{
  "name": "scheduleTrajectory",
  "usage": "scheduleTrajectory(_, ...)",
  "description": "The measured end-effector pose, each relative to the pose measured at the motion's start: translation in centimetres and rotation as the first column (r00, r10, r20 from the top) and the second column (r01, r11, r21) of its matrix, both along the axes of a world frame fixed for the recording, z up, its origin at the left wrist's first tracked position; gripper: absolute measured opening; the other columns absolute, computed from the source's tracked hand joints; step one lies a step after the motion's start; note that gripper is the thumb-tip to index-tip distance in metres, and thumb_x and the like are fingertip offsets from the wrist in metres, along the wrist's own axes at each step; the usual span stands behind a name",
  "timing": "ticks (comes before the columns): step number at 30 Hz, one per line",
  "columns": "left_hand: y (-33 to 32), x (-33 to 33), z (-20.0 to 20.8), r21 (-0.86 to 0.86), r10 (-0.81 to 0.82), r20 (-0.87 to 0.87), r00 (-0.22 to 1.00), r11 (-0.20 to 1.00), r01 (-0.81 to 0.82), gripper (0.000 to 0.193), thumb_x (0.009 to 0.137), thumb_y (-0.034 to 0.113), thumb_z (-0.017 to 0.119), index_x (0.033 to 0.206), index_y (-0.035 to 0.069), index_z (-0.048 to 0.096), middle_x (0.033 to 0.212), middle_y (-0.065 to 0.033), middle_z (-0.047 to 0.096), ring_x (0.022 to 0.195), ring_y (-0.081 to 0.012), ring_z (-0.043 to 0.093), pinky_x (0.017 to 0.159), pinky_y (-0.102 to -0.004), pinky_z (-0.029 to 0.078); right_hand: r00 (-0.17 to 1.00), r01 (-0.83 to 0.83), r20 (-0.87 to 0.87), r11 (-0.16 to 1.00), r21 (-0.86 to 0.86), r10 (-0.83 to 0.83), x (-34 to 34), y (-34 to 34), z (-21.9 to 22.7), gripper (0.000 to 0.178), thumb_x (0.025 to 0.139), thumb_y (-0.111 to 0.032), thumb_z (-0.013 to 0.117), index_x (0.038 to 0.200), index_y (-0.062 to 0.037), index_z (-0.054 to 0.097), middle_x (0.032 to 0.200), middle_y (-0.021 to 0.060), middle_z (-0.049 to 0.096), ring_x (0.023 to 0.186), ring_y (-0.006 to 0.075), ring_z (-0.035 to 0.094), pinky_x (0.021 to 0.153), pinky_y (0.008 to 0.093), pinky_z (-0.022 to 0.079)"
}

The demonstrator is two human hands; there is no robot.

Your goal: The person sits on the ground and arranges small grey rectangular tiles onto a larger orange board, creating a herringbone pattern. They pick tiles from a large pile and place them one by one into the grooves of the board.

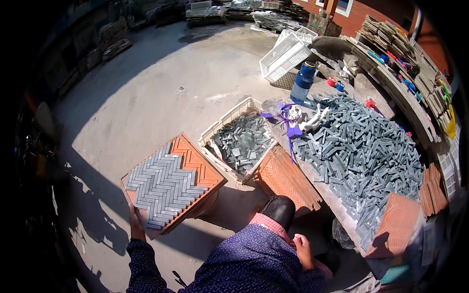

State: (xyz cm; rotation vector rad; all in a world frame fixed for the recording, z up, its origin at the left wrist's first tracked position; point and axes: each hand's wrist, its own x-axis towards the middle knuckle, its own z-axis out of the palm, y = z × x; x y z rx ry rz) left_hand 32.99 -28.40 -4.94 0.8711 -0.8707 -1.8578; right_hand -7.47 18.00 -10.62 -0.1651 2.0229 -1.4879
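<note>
An orange herringbone mould sits at the left, mostly filled with grey stone strips laid in a zigzag. Bare orange grooves show along its far right side. My left hand grips the mould's near left edge, its fingers partly hidden by the board. Beside my knee, my right hand is closed with curled fingers. Whatever it may hold is too small to make out. To its right, a large heap of loose grey stone strips covers a work table.
A cream plastic crate of grey stone pieces stands beyond the mould. More orange moulds lean beside the crate and lie on the table's near end. A blue bottle, white gloves and purple straps sit at the table's far end.
</note>
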Motion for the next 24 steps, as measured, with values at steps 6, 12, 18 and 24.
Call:
scheduleTrajectory(6,-2.9,1.4,-2.8,-0.178,0.213,0.317,0.924,0.971,-0.163,0.061,0.1,0.046,0.034,0.124,-0.008,0.049,0.119,-0.0104,0.056,0.105,-0.0176,0.052,0.097,-0.0291,0.038,0.966,-0.105,-0.218,0.982,0.157,0.138,0.6,-1.3,1.4,0.031,0.092,-0.022,0.058,0.107,0.0045,0.061,0.095,0.0107,0.067,0.09,0.0193,0.062,0.082,0.0307,0.048)
scheduleTrajectory(12,-7.2,4.9,-4.2,-0.324,0.317,0.928,0.198,0.946,0.0,0.077,0.096,0.059,0.03,0.086,-0.009,0.064,0.071,-0.0192,0.062,0.072,-0.0276,0.063,0.066,-0.0431,0.045,0.958,-0.116,-0.241,0.979,0.17,0.155,1.2,-1.4,2.3,0.033,0.093,-0.026,0.058,0.106,0.004,0.062,0.095,0.0139,0.067,0.091,0.0199,0.062,0.082,0.0315,0.048)
scheduleTrajectory(18,-6.1,2.0,-3.0,-0.292,0.308,0.949,-0.072,0.94,0.176,0.085,0.091,0.069,0.027,0.08,-0.006,0.066,0.073,-0.0277,0.062,0.078,-0.0435,0.063,0.064,-0.0479,0.045,0.973,-0.077,-0.21,0.991,0.108,0.098,0.8,-0.8,1.6,0.032,0.093,-0.026,0.057,0.102,0.0043,0.063,0.089,0.0117,0.067,0.084,0.0179,0.062,0.077,0.0303,0.048)
scheduleTrajectory(24,-7.7,6.2,-3.1,-0.311,0.397,0.893,-0.21,0.883,0.351,0.086,0.09,0.07,0.028,0.077,-0.005,0.067,0.074,-0.0273,0.063,0.077,-0.0445,0.063,0.068,-0.0495,0.047,0.977,-0.121,-0.168,0.991,0.054,0.128,0.9,-1.2,0.6,0.032,0.093,-0.024,0.059,0.106,0.0052,0.061,0.09,0.01,0.067,0.079,0.0146,0.063,0.072,0.0278,0.049)
